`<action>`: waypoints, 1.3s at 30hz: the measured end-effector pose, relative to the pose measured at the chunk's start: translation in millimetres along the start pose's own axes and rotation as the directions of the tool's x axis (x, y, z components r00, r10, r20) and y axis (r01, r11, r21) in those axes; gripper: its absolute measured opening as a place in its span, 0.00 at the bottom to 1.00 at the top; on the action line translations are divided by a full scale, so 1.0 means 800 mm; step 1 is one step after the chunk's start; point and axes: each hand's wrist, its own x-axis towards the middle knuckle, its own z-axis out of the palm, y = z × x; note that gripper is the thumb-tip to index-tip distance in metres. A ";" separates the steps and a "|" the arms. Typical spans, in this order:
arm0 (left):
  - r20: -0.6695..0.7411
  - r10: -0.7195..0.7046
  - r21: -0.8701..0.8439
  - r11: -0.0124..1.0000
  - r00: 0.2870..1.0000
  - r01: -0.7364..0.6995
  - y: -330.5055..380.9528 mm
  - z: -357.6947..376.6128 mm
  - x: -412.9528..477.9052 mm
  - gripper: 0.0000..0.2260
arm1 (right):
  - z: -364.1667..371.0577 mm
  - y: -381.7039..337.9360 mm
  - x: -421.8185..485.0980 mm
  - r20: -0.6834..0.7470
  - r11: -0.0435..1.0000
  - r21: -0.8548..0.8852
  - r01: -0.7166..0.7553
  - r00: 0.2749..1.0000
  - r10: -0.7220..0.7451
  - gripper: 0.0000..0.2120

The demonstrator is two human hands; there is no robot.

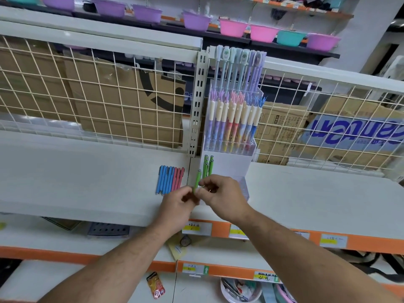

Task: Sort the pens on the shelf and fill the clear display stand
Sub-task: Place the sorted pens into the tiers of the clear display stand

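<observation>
A clear tiered display stand (238, 167) sits on the white shelf (87, 182). Its upper tiers hold several pastel pens (231, 119). Two green pens (207, 168) stand in the lower tier's left end. A row of blue and pink pens (169, 179) lies flat on the shelf left of the stand. My left hand (179, 202) pinches one green pen (196, 181) upright by its lower end, just in front of the stand's left corner. My right hand (223, 196) is beside it, fingertips curled at the same pen's lower part.
A wire mesh panel (98, 95) backs the shelf, with cardboard boxes (131, 101) behind. A slotted metal upright (197, 101) stands left of the stand. Orange price rails (284, 236) edge the shelves below. Coloured plastic bowls (231, 27) line the top shelf.
</observation>
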 end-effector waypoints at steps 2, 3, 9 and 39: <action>0.039 0.020 -0.014 1.000 0.999 -0.020 0.010 0.003 -0.003 0.10 | 0.001 -0.004 0.001 -0.010 0.999 -0.032 0.018 1.000 -0.018 0.10; 0.052 0.028 -0.013 1.000 0.998 -0.027 0.013 0.003 -0.003 0.10 | 0.001 -0.005 0.000 -0.011 0.999 -0.040 0.014 1.000 -0.015 0.11; 0.002 0.065 0.227 0.972 0.998 -0.064 0.003 -0.024 0.009 0.12 | -0.022 -0.006 0.005 -0.093 0.997 0.037 -0.069 0.993 0.073 0.11; -0.153 -0.007 0.569 0.817 0.988 0.094 -0.071 -0.076 0.041 0.36 | -0.024 0.008 0.045 -0.219 0.973 -0.194 -0.126 0.972 0.082 0.12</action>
